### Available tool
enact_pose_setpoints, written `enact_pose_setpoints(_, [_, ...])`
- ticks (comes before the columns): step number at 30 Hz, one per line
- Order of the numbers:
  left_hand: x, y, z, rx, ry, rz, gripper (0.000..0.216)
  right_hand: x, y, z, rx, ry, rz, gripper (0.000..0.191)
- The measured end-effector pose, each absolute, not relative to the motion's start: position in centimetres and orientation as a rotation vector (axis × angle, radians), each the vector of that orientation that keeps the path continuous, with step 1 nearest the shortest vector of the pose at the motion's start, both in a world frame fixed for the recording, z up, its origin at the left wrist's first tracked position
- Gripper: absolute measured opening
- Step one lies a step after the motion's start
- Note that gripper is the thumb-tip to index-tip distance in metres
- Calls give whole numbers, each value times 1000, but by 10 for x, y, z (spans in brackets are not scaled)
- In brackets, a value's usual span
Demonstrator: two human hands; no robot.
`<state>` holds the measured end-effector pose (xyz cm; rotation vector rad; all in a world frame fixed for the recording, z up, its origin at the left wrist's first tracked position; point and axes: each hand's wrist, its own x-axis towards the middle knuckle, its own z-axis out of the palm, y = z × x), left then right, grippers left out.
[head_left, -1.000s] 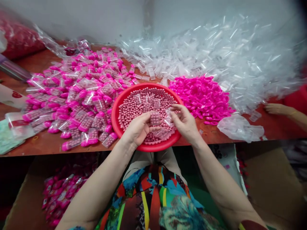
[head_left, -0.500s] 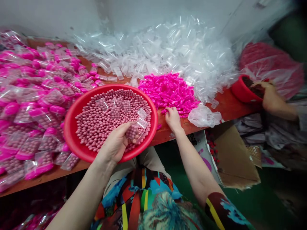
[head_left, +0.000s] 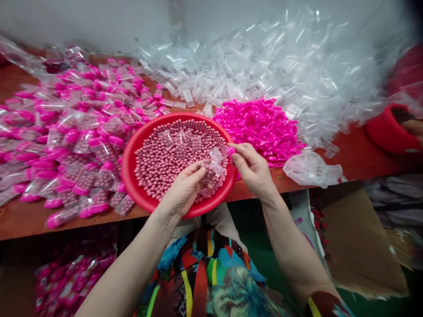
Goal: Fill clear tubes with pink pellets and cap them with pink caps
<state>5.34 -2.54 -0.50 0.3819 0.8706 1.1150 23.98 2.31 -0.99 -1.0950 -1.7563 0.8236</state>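
My left hand [head_left: 185,187] is closed on a small clear plastic container [head_left: 209,174] with pink beads in it, over the front right part of a red basin [head_left: 128,176]. Small round pink beads [head_left: 158,163] fill much of the basin, and several clear containers [head_left: 181,140] lie on top of them. Between thumb and fingers, my right hand [head_left: 253,169] pinches a bright pink cap [head_left: 230,151] at the basin's right rim. The cap and the held container are a short way apart. A heap of pink caps [head_left: 257,127] lies just behind my right hand.
Filled, pink-capped containers [head_left: 82,136] cover the table's left side. A big pile of clear empty containers [head_left: 264,66] lies along the wall. On the right are a crumpled plastic bag [head_left: 312,169], a red bucket [head_left: 393,130] with another person's hand, and a cardboard box [head_left: 360,237] below.
My right hand has moved from the cap heap to the basin's right rim with a pink cap in its fingers. My left hand still holds the container. The camera view has turned left.
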Motion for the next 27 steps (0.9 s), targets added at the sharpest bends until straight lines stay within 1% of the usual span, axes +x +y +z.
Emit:
enact_pose_setpoints(3, [53, -28, -6, 414, 832, 1143, 27, 212, 5, 4, -1023, -1823, 890, 26])
enact_pose_setpoints(8, [51, -32, -8, 466, 837, 1097, 31, 197, 3, -4, -1078, -1716, 868, 10])
enact_pose_setpoints(10, [50, -32, -10, 484, 820, 1090, 32, 196, 4, -6, -1072, -1715, 849, 8])
enact_pose_setpoints(17, [53, -32, -11, 485, 870, 1204, 22, 191, -6, -8, -1000, -1955, 617, 21])
enact_pose_setpoints(21, [54, -35, -9, 613, 929, 1229, 24, 193, -12, -1, -955, -1969, 571, 18])
enact_pose_setpoints(23, [53, -36, -8, 657, 921, 1227, 25, 194, -10, 4, -942, -1943, 610, 18])
enact_pose_setpoints(24, [51, -36, -7, 656, 907, 1220, 24, 193, -7, 6, -950, -1899, 655, 22])
enact_pose_setpoints(27, [47, -36, -6, 633, 881, 1178, 24, 187, 7, 11, -996, -1624, 932, 46])
